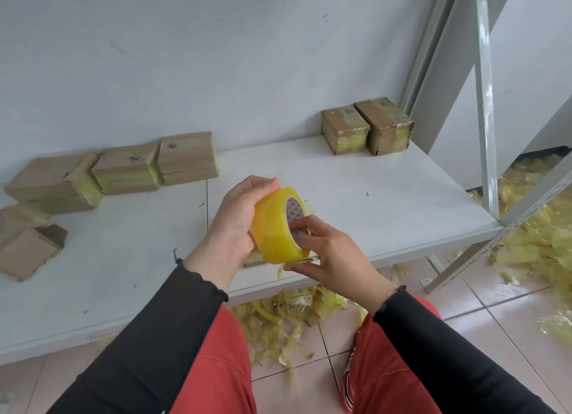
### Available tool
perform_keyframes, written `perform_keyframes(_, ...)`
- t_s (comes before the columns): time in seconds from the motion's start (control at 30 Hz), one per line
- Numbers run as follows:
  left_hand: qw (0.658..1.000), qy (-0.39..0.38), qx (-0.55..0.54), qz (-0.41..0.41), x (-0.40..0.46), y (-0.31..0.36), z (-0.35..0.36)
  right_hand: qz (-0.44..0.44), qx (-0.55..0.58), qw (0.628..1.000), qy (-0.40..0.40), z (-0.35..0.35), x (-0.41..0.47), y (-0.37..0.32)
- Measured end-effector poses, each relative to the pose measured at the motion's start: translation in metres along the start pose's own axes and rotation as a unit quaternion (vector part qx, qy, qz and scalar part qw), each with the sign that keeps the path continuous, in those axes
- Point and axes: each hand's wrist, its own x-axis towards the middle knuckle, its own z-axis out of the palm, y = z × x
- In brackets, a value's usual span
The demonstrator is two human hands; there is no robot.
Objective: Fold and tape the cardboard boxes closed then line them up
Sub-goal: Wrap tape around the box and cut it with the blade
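Centre of frame, just above the tabletop [387, 178] front edge: left hand [235, 225] forms the grip on the yellow tape roll [274, 228], fingers curled over its top and back, roll held on edge with the core facing right. Right hand [331, 255] pinches at the roll's lower rim, thumb under, fingers near the core; the loose tape end is too small to make out. Part of the roll is hidden behind the right fingers. Something brown lies under the hands at the edge, mostly hidden.

Upper right of the tabletop, against the wall: two taped boxes [366, 129] side by side, touching, well apart from the hands. Left side: a ragged cluster of boxes [130, 166] with tape residue along the wall. Far left, open box [31, 249] with flaps up, near the frame edge.

Grey shelf upright [486, 104] stands at right. Heaps of yellow tape scraps [278, 320] on the tiled floor below the tabletop and at far right. Black sleeves and red trousers in lower frame.
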Motion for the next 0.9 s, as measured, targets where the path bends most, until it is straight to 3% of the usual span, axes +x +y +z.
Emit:
perform_keyframes(0.13,0.997,-0.020,0.070,0.018,0.020,0.007,-0.016,0.045,0.064,0.997,-0.004,-0.004,-0.007,-0.009)
perform_keyframes(0.27,0.991,0.002,0.127,0.046,0.051,0.017,-0.025,0.176,0.196,0.965,-0.007,0.005,-0.025,-0.031)
perform_keyframes(0.4,0.979,-0.006,0.201,0.035,0.078,0.003,-0.023,0.266,0.215,0.939,-0.014,0.008,-0.028,-0.026)
perform_keyframes(0.57,0.980,0.031,0.188,0.056,0.107,-0.004,-0.021,0.289,0.422,0.858,-0.040,0.010,-0.031,-0.029)
perform_keyframes(0.73,0.972,0.033,0.228,0.050,0.133,-0.008,-0.036,0.303,0.400,0.865,-0.019,0.020,-0.036,-0.034)
perform_keyframes(0.9,0.968,0.046,0.243,0.051,0.157,-0.008,-0.045,0.355,0.438,0.826,-0.001,0.021,-0.027,-0.031)
